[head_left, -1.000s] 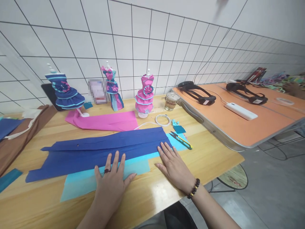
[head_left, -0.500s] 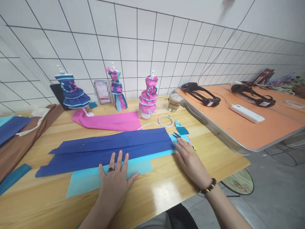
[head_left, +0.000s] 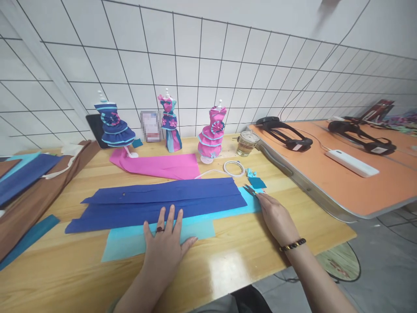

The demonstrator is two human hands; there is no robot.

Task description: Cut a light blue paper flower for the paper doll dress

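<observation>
My left hand (head_left: pixel 166 243) lies flat with fingers spread on the front edge of a dark blue crepe-like strip (head_left: pixel 156 193) and the light blue strip (head_left: pixel 124 243) under it. At the right end of these strips, my right hand (head_left: pixel 276 219) is closed around a pair of thread snips (head_left: pixel 250 190). Their dark blades point left over the light blue material, and the handle is hidden by my fingers. Just behind them are a small teal piece (head_left: pixel 257 182) and a curled light blue scrap (head_left: pixel 251 172).
Three small dress forms wear a blue dress (head_left: pixel 117 130), a multicoloured dress (head_left: pixel 170 124) and a pink dress (head_left: pixel 211 134). A pink strip (head_left: pixel 159 165), white tape roll (head_left: pixel 233 168) and glass cup (head_left: pixel 247 142) lie nearby. Brown cloth (head_left: pixel 42 195) is at left; headsets (head_left: pixel 295 141) sit on the orange table.
My right hand has gone from lying open over the snips to closing on their handle. The left hand stays on the strips. The view has shifted slightly left.
</observation>
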